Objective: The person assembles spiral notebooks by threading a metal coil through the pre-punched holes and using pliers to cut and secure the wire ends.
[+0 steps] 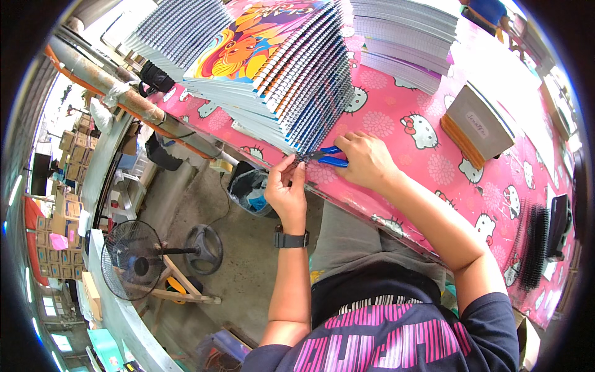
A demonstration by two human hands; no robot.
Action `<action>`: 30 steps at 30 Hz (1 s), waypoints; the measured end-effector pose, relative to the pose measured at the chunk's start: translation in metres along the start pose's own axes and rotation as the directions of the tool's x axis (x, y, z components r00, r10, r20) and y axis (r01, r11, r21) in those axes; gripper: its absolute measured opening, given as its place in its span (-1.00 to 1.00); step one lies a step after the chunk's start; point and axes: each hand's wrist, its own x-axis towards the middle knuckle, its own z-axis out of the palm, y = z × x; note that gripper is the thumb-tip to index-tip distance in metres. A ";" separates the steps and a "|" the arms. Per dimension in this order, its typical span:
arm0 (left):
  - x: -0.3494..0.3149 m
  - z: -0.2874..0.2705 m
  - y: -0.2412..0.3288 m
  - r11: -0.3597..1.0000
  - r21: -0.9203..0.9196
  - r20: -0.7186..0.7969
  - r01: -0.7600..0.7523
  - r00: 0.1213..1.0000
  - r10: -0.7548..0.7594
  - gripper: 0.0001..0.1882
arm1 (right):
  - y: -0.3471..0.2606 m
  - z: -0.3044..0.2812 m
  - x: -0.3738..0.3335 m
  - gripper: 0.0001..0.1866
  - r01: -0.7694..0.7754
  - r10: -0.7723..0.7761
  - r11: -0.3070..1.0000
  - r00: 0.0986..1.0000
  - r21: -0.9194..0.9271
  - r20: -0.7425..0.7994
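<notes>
A tall stack of spiral-bound notebooks [273, 80] stands on the pink table, the top one with a colourful illustrated cover. My right hand [367, 158] is closed on blue-handled pliers [333, 157], whose jaws point left at the stack's near lower corner, by the end of a spiral binding. My left hand [287, 189], with a dark watch on its wrist, is held just left of the jaws at the table edge. Its fingertips are pinched together at the same corner; what lies between them is too small to make out.
More bound stacks stand at the back left [180, 31] and back right [406, 43]. A grey block with a wooden base [477, 124] and black binding coils [534, 248] lie on the right. Below the table edge are a lined bin [253, 189] and a black fan [133, 260].
</notes>
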 end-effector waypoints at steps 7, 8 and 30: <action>-0.003 0.001 -0.004 1.000 0.020 -0.029 -0.001 1.000 0.001 -0.77 | 0.002 -0.004 -0.007 -0.66 -0.057 0.055 0.998 0.998 0.037 0.043; -0.003 0.002 -0.002 0.999 -0.026 -0.032 0.021 0.999 -0.022 -0.78 | 0.005 -0.003 -0.007 -0.66 0.009 -0.010 1.000 0.999 -0.014 -0.045; -0.008 0.004 -0.019 0.999 -0.042 -0.051 -0.006 0.999 0.004 -0.78 | -0.004 -0.008 -0.001 -0.56 0.024 -0.002 0.980 0.994 -0.200 0.111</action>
